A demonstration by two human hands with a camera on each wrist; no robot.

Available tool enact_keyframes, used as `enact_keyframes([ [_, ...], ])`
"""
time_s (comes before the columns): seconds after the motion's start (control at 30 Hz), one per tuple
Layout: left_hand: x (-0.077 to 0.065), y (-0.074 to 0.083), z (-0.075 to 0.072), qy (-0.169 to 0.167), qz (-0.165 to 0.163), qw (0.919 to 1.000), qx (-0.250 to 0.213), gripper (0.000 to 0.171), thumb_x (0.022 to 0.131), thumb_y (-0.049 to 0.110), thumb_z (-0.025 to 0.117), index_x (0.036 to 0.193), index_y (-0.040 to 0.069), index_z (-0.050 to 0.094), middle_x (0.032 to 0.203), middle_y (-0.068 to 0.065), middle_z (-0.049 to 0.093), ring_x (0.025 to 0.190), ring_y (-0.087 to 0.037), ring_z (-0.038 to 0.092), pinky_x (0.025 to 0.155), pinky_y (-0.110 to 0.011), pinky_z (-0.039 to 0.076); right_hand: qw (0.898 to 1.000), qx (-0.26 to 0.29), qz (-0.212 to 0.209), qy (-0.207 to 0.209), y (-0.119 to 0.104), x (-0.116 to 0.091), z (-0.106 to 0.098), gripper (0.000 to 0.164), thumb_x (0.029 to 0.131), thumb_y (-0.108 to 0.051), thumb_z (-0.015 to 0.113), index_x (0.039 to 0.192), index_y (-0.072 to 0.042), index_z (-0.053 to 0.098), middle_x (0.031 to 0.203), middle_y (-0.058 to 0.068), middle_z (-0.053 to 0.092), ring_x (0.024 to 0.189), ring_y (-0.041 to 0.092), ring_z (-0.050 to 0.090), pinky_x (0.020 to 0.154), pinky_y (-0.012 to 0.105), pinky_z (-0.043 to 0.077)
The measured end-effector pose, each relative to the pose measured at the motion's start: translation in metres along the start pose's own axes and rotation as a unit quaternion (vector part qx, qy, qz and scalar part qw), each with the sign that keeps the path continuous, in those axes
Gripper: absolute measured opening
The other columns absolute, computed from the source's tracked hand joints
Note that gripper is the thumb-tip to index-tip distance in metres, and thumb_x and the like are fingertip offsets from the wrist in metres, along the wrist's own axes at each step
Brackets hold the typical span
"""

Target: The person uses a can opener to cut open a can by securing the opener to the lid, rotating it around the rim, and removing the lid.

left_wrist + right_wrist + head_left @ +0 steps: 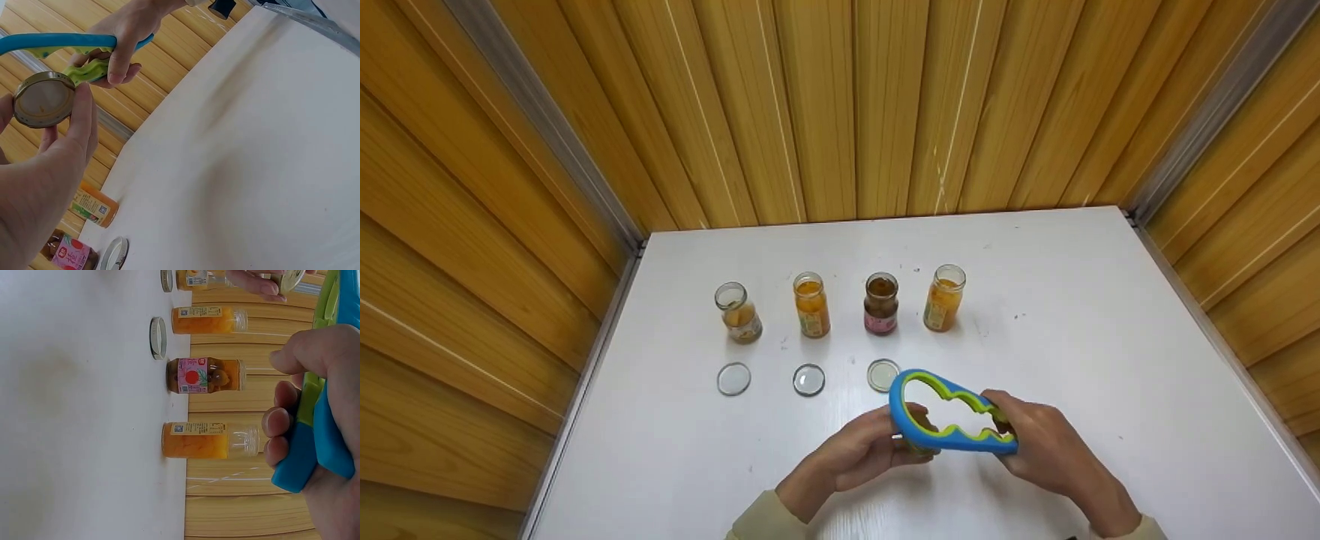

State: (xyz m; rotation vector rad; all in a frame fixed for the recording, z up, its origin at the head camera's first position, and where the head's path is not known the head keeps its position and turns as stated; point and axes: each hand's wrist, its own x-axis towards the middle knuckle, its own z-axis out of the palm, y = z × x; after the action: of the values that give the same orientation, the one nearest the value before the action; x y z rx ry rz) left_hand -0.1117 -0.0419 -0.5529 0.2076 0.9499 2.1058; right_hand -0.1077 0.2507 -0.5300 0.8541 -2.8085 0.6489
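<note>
My left hand (870,454) holds a round metal jar lid (44,101) by its edge, its pale underside facing the left wrist camera. My right hand (1046,442) grips the handles of a blue and green jar opener (967,445). The opener's wide looped end lies over the left fingers in the head view, hiding most of the lid there. In the left wrist view the green inner grip stands right by the lid's rim. Both hands are held above the white table (660,450), in front of a row of jars.
Several lidless glass jars stand in a row: a pale one (742,326), an orange one (812,319), a dark one with a pink label (880,319) and another orange one (943,307). Three lids (808,380) lie before them. Wood-patterned walls (877,112) enclose the table.
</note>
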Motion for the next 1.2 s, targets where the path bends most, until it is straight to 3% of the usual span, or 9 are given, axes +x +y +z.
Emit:
enact_keyframes([
  [0.17, 0.001, -0.001, -0.002, -0.007, 0.007, 0.9999, 0.004, 0.035, 0.107, 0.024, 0.057, 0.139, 0.008, 0.058, 0.124, -0.009, 0.067, 0.117, -0.027, 0.064, 0.111, -0.050, 0.045, 1.000, -0.002, 0.011, 0.015, 0.006, -0.002, -0.004, 0.071, 0.066, -0.007, 0.096, 0.127, -0.005, 0.060, 0.103, 0.005, 0.075, 0.076, 0.006, 0.060, 0.070, 0.032, 0.060],
  [0.27, 0.001, 0.001, -0.002, -0.005, 0.010, 0.9999, 0.011, 0.045, 0.107, 0.026, 0.057, 0.148, 0.006, 0.052, 0.127, -0.008, 0.066, 0.118, -0.027, 0.064, 0.112, -0.051, 0.044, 0.999, -0.003, 0.020, 0.026, 0.012, -0.004, -0.007, 0.069, 0.066, -0.005, 0.095, 0.126, -0.005, 0.061, 0.095, 0.000, 0.072, 0.072, 0.005, 0.056, 0.066, 0.029, 0.057],
  [0.47, 0.004, 0.006, -0.001, 0.004, 0.011, 0.9996, 0.026, 0.047, 0.108, 0.026, 0.057, 0.147, 0.002, 0.050, 0.129, -0.010, 0.062, 0.119, -0.028, 0.064, 0.112, -0.049, 0.043, 0.998, -0.014, 0.034, 0.044, 0.025, -0.009, -0.014, 0.067, 0.066, -0.002, 0.093, 0.125, -0.004, 0.061, 0.081, -0.007, 0.060, 0.066, 0.005, 0.050, 0.061, 0.026, 0.052],
  [0.67, 0.009, 0.012, 0.003, 0.021, 0.019, 0.9983, 0.050, 0.057, 0.102, 0.029, 0.067, 0.148, 0.000, 0.048, 0.131, -0.012, 0.057, 0.117, -0.028, 0.064, 0.110, -0.046, 0.046, 0.996, -0.024, 0.053, 0.065, 0.040, -0.015, -0.025, 0.068, 0.066, 0.003, 0.091, 0.125, 0.000, 0.059, 0.088, 0.005, 0.068, 0.067, 0.010, 0.055, 0.061, 0.033, 0.056],
  [0.87, 0.015, 0.020, 0.009, 0.032, 0.038, 0.9945, 0.092, 0.056, 0.103, 0.026, 0.064, 0.148, -0.003, 0.047, 0.134, -0.015, 0.057, 0.118, -0.029, 0.063, 0.108, -0.044, 0.048, 0.993, -0.034, 0.072, 0.082, 0.056, -0.022, -0.035, 0.070, 0.065, 0.006, 0.090, 0.126, 0.003, 0.057, 0.096, 0.016, 0.072, 0.069, 0.017, 0.059, 0.061, 0.038, 0.056],
  [1.2, 0.024, 0.035, 0.020, 0.045, 0.051, 0.9823, 0.175, 0.050, 0.105, 0.020, 0.060, 0.147, -0.004, 0.051, 0.139, -0.015, 0.056, 0.123, -0.031, 0.061, 0.106, -0.044, 0.050, 0.991, -0.031, 0.086, 0.094, 0.074, -0.030, -0.045, 0.071, 0.066, 0.008, 0.089, 0.127, 0.004, 0.055, 0.095, 0.019, 0.071, 0.069, 0.021, 0.059, 0.061, 0.044, 0.056],
])
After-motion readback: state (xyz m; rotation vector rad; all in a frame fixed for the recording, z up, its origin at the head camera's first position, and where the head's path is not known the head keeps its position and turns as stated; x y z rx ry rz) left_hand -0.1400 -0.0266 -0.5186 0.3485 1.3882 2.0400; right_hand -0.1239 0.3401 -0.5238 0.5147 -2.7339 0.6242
